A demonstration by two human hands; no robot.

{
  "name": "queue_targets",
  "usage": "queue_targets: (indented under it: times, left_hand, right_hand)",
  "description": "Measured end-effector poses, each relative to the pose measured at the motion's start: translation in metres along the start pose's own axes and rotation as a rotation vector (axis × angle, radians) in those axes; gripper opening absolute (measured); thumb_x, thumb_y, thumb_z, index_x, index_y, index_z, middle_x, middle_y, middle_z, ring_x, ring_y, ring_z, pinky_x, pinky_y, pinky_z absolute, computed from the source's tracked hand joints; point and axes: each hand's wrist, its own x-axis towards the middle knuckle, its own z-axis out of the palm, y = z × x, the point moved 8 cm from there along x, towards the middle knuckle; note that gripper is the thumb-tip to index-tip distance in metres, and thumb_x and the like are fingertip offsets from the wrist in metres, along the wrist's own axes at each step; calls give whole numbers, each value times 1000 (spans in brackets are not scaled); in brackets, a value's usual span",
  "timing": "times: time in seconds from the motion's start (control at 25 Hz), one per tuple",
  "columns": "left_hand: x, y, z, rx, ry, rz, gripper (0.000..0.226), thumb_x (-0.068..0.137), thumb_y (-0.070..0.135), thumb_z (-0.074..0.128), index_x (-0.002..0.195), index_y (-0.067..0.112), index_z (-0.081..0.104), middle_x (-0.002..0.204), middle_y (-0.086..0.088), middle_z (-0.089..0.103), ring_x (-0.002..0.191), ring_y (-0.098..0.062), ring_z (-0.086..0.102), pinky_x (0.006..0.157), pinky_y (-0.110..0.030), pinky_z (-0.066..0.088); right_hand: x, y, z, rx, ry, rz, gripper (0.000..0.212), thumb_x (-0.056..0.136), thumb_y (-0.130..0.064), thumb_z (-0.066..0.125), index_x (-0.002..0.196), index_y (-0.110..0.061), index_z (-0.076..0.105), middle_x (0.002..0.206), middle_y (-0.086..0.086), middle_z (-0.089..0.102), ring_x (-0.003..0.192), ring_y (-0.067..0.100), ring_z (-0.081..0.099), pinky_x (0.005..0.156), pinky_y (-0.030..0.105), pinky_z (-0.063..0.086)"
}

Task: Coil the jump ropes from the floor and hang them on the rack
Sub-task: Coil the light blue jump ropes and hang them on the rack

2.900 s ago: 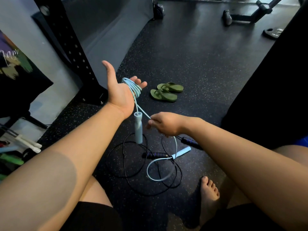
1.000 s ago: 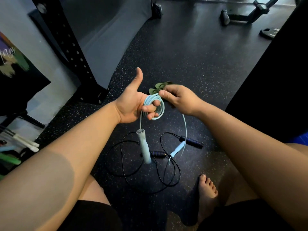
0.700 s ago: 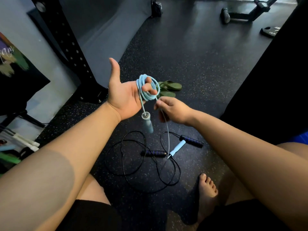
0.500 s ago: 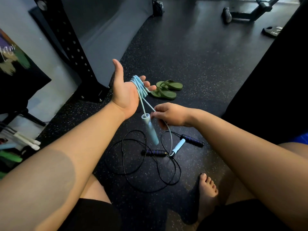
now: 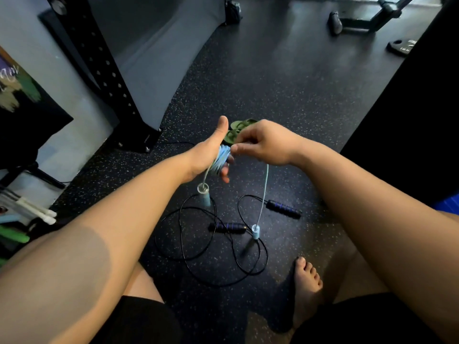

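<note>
At frame centre the left hand (image 5: 208, 155) serves as the winding form: its grip is closed around the stacked loops of the light blue jump rope (image 5: 221, 158), thumb raised clear of the turns, one handle (image 5: 204, 194) hanging beneath. The right hand (image 5: 265, 145), just beside it, has its grip pinched on the free strand to lay the next turn, the far handle (image 5: 255, 230) dangling near the floor (image 5: 273, 83). The black jump rope (image 5: 228, 227) lies uncoiled on the floor below, apparently next in sequence.

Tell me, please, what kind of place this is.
Probably a gym: a speckled rubber floor, a black perforated rack upright, and a weight plate lying flat on the floor.
</note>
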Motion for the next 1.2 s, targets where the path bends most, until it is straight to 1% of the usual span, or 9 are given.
queue_targets:
  times: [0.08, 0.24, 0.48, 0.56, 0.68, 0.8, 0.92, 1.12, 1.2]
  left_hand:
    - [-7, 7, 13, -85, -177, 0, 104, 87, 75, -16, 60, 20, 68, 50, -5, 50, 59, -30, 54, 63, -24, 56]
    - [-11, 14, 19, -339, -378, 15, 110, 68, 92, -17, 65, 12, 58, 40, 1, 36, 50, -26, 44, 83, -36, 45]
    - [-9, 24, -7, -694, -232, 143, 106, 66, 99, -6, 69, 11, 53, 43, 2, 33, 50, -25, 43, 103, -38, 39]
    - [-10, 30, -21, -895, -155, 223, 104, 69, 99, 4, 76, 9, 54, 51, 0, 40, 56, -24, 48, 104, -36, 38]
    - [-10, 31, -45, -1058, 33, 356, 100, 77, 95, 14, 92, 4, 56, 72, -6, 51, 66, -24, 62, 98, -38, 48]
    - [-3, 19, -63, -916, 303, 373, 99, 86, 85, 15, 115, -2, 53, 85, -9, 55, 72, -23, 67, 101, -51, 52]
    - [5, 4, -65, -476, 459, 221, 98, 91, 79, 10, 125, -2, 54, 77, -10, 68, 85, -26, 74, 108, -46, 43]
    - [6, -2, -37, 74, 309, 7, 95, 92, 78, 2, 104, 10, 68, 83, -6, 74, 99, -20, 68, 112, -43, 36]
    - [4, -8, -24, 137, 156, -54, 104, 88, 81, -4, 96, 7, 69, 73, -9, 72, 89, -25, 71, 106, -39, 37]
  right_hand:
    - [0, 12, -6, 147, 65, -10, 17, 85, -36, 78, 79, -24, 67, 61, -12, 56, 54, -1, 46, 56, 22, 37]
    - [-1, 41, -1, 376, 160, 37, 34, 88, -39, 73, 79, -7, 63, 66, 3, 56, 62, 16, 47, 61, 35, 38]
    - [-4, 53, 48, 557, 50, 195, 66, 97, -61, 40, 91, 0, 64, 73, 4, 64, 70, 17, 63, 79, 44, 53]
    - [-8, 54, 72, 510, -86, 230, 53, 98, -56, 44, 89, -7, 63, 79, 4, 69, 77, 19, 68, 80, 38, 56]
    - [-15, 46, 101, 256, -352, 210, 24, 103, -26, 51, 100, -7, 66, 90, 7, 76, 83, 19, 73, 77, 28, 56]
    - [-11, 33, 86, 137, -307, 167, 22, 103, -18, 49, 104, -10, 69, 82, 7, 75, 75, 19, 71, 67, 16, 50]
    - [-3, 14, 56, 49, -188, 90, 24, 104, -26, 49, 102, -15, 70, 76, 7, 73, 62, 10, 60, 57, 13, 43]
    - [-2, -2, 27, 9, -26, -34, 22, 100, -34, 58, 94, -18, 72, 55, -9, 58, 50, 3, 51, 54, 25, 42]
    - [-4, -4, 14, 23, 44, -69, 17, 95, -34, 66, 83, -22, 69, 56, -16, 59, 53, 0, 52, 51, 16, 36]
